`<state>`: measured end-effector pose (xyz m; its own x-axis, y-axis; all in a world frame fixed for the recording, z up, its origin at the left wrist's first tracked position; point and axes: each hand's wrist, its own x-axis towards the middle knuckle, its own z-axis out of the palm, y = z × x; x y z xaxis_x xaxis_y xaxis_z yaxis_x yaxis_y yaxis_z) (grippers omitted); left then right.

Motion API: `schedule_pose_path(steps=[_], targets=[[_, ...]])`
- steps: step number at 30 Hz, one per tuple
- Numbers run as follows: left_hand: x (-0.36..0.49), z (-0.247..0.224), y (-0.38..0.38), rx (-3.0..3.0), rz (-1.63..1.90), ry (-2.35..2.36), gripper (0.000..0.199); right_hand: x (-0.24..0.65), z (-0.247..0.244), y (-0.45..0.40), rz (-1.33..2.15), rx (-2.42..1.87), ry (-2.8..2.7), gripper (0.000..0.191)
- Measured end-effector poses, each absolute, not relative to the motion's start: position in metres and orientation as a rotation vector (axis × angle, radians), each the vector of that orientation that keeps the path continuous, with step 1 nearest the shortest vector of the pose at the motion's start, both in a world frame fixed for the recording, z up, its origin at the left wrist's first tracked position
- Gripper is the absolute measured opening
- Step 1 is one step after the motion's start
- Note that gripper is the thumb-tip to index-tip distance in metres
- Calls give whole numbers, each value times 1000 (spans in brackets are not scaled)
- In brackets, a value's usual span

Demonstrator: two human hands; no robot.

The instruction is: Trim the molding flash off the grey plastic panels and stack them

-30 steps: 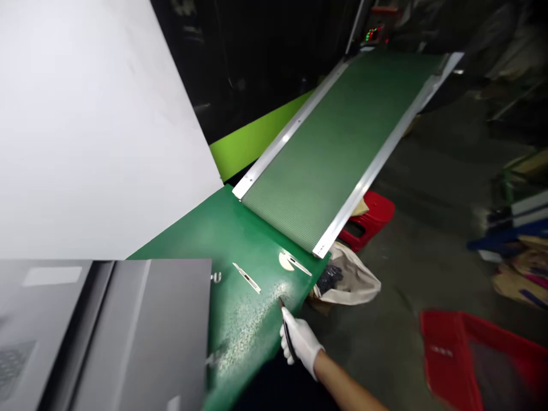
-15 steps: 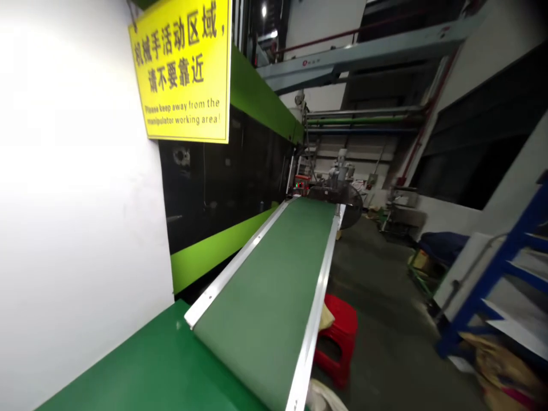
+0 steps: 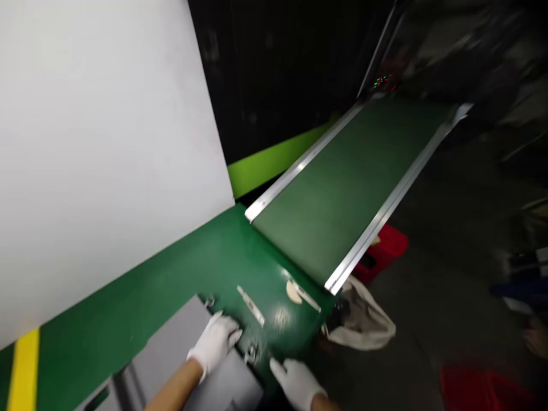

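Panel (image 3: 175, 337) on table (image 3: 214, 251); dim floor (image 3: 454, 245), apparently

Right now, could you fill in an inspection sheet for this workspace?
Surface: green table, shiny, with glare.
Job's things: grey panel on the table, with metal fittings along one edge.
Clutter: two slim pale tools and a rounded pale piece.
Hands: both gloved; left hand on the panel; right hand beyond its edge, grip too blurred to tell.
Cables: nothing seen.
Surroundings: conveyor belt, open sack.
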<state>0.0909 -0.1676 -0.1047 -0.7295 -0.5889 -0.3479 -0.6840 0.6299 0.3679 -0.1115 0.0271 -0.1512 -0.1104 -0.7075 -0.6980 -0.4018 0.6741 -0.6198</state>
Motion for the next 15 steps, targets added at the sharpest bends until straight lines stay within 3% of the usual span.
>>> schedule_pose_path(steps=[3,7,15], targets=[[106,-130,-137,-922,749,2443,37,-97,-151,56,-145,-1025,1751,60],[94,-143,-155,-851,711,2327,48,-96,-155,44,-56,-1080,1703,66],[75,-140,-148,-785,875,2081,66,-95,-153,58,17,-1128,1704,63]])
